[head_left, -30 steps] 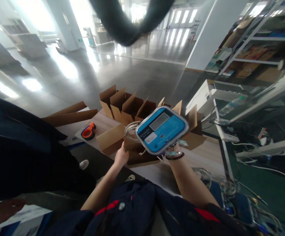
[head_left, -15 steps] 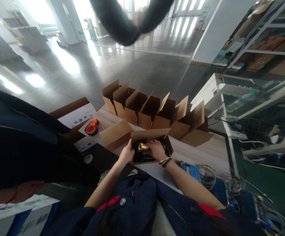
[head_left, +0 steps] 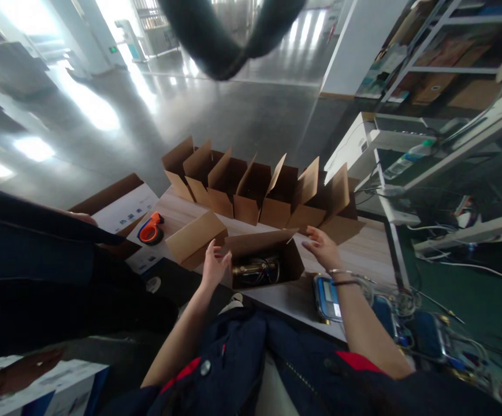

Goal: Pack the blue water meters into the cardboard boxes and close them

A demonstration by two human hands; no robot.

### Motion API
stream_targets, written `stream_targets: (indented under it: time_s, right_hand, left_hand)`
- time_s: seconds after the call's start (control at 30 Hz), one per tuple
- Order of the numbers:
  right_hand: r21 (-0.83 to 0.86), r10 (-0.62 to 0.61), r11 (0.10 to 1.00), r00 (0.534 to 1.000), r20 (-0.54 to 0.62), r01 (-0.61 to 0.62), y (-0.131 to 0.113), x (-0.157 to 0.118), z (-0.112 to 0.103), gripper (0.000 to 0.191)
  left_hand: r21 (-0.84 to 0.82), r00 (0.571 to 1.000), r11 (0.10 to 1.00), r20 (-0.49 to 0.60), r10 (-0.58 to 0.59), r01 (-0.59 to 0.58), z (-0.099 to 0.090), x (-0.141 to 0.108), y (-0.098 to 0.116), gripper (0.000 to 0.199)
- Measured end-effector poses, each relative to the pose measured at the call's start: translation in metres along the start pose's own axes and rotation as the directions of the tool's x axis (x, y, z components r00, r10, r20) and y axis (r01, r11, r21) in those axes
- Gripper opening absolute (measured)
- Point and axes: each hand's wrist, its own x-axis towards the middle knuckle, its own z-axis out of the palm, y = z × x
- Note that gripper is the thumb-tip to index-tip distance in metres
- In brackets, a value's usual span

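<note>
Open, with fingers loosely bent, in the left hand (head_left: 215,268), right by the left end of the open box (head_left: 294,263); impossible to tell from here whether touching it. Open too, with fingers partly curled, in the right hand (head_left: 323,248), raised above the table (head_left: 374,248) just beyond the box's right end and apart from it. Inside the box, lying lengthwise, a brass fitting (head_left: 253,268) with cable (head_left: 272,270) bunched around its right part. On the table's near side, right of the box and partly behind the right forearm, a blue meter (head_left: 329,297). Behind the box, a row of seven open cartons (head_left: 246,212). To its left, a cardboard piece (head_left: 196,237), then an orange tape dispenser (head_left: 151,229). Farther left, near a dark sleeve (head_left: 29,254) of another person, a white carton (head_left: 127,214).
</note>
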Motion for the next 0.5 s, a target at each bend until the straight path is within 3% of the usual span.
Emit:
stream_targets:
  time_s: [0.1,0.17,0.27,0.4,0.5]
  right_hand:
    - [0.044,0.137,0.987,0.950,0.279,-0.155,0.026,0.003,0.021,0.072]
    - [0.059,0.136,0.986,0.955,0.264,-0.156,0.035,-0.002,0.050,0.075]
    - [0.148,0.073,0.985,0.992,0.101,-0.088,0.045,-0.012,0.075,0.064]
    - [0.151,-0.027,0.988,0.999,0.025,0.023,0.056,-0.015,0.065,0.024]
    - [0.120,-0.058,0.992,0.994,0.095,0.047,0.054,-0.009,0.044,0.015]
  left_hand:
    - [0.062,0.997,0.998,0.064,-0.031,0.027,0.031,0.007,-0.007,0.087]
    - [0.067,0.998,0.997,0.042,-0.043,0.040,0.046,0.003,-0.011,0.082]
    - [-0.033,0.998,0.998,-0.034,-0.053,0.052,0.055,-0.007,-0.017,0.059]
    - [-0.099,0.997,0.993,0.027,-0.066,0.068,0.043,-0.010,-0.024,0.032]
    - [-0.026,0.973,1.000,0.230,-0.009,0.015,0.020,0.000,-0.022,0.027]
